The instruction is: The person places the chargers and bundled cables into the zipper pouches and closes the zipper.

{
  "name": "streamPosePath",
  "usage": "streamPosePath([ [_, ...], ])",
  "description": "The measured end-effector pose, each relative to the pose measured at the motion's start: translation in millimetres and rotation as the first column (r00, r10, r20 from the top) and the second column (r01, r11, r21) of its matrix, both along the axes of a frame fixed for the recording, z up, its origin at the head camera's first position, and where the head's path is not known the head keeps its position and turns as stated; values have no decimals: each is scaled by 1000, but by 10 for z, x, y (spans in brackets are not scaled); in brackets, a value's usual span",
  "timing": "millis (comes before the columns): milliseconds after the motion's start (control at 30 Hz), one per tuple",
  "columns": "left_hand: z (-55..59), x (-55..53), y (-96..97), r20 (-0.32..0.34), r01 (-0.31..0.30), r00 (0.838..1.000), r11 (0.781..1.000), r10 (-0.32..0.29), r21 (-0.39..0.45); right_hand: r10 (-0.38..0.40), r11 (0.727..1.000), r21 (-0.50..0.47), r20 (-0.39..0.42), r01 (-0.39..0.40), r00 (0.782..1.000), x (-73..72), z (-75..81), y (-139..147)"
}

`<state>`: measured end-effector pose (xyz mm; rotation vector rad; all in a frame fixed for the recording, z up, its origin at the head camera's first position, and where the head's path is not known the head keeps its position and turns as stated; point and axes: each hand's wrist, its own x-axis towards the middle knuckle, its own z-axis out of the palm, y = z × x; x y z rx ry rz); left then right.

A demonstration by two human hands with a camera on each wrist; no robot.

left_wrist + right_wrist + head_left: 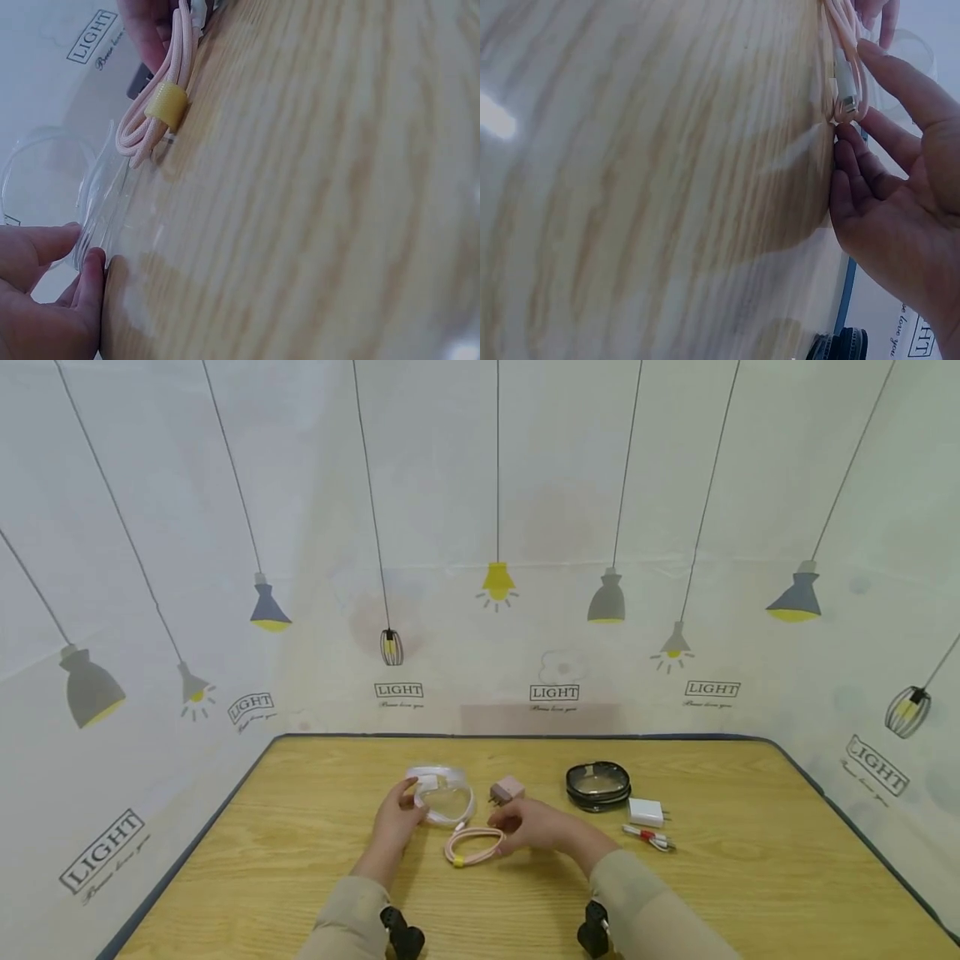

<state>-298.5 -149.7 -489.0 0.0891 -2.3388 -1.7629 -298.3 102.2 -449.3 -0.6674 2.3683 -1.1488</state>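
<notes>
My left hand (396, 820) is at the left side of a round clear pouch with a white rim (469, 808). In the left wrist view its thumb and fingers pinch the edge of that clear pouch (94, 191). My right hand (538, 827) holds the right side of a coiled pink cable (452, 843) between thumb and fingers. A yellow strap (166, 103) binds the coil, and a metal plug (847, 103) shows close to the right fingertips. Just behind the right hand lies a pink charger (509, 787) with its prongs facing left.
To the right on the wooden table (300, 827) is a round black-rimmed pouch (598, 803). Beside it lie a white charger (646, 812) and a short white cable with a red part (647, 836). A pale curtain (420, 527) printed with lamps surrounds the table's back and sides.
</notes>
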Motion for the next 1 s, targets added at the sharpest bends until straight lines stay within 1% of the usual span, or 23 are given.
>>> streamPosePath([
  [133,20,29,6,10,3,1000,1000,-3,28,19,1000,23,-43,-18,999,12,-25,-26],
  [167,38,36,16,38,-1,999,999,-1,37,23,999,27,-52,-22,998,17,-30,-33],
  [200,50,43,21,44,-2,999,999,0,43,27,999,27,-58,-26,998,21,-33,-40],
  [367,51,47,18,41,2,999,1000,-3,25,24,999,31,-93,-22,995,24,-57,-61],
  [533,51,41,8,43,32,999,999,-33,22,6,999,53,-121,1,993,27,-49,-58],
  [667,56,40,-6,56,49,997,998,-51,40,-9,999,49,-111,15,994,37,-36,-51],
  [767,54,40,-18,59,57,997,997,-59,45,-34,999,39,-92,38,995,47,-27,-49],
  [1000,53,31,-62,90,60,994,995,-67,79,-78,997,1,-77,78,994,78,-6,-63],
])
